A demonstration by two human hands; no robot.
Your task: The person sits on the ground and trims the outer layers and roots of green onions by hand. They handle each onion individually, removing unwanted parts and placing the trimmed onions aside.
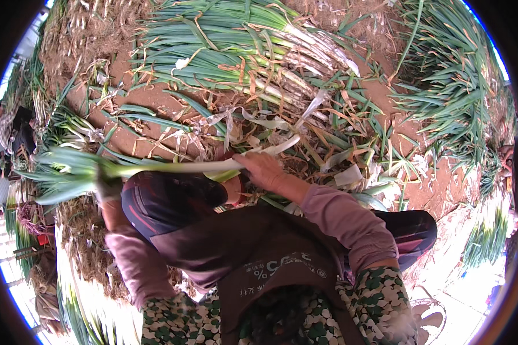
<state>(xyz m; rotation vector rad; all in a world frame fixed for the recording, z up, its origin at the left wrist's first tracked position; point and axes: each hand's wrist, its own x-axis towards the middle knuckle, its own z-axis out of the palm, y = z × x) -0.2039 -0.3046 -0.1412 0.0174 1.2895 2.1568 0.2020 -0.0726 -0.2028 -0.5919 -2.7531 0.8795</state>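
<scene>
My left hand (108,183), blurred and apparently in a dark glove, is closed round the green leaves of a long green onion (177,167) at the left knee. The onion lies level above that knee, its leaves spreading to the left. My right hand (261,170), bare, has its fingers on the white part of the stalk. A white length (285,145) sticks out past these fingers to the upper right; whether it is stalk end or loose skin I cannot tell. Ahead lies a heap of long green onions (224,56), white ends to the right.
Peeled skins and leaf scraps (332,159) litter the brown ground before me. A small group of trimmed onions (80,129) lies at the left. More onions are piled at the right (453,86). People (15,127) are at the far left; another person's hand (506,157) shows far right.
</scene>
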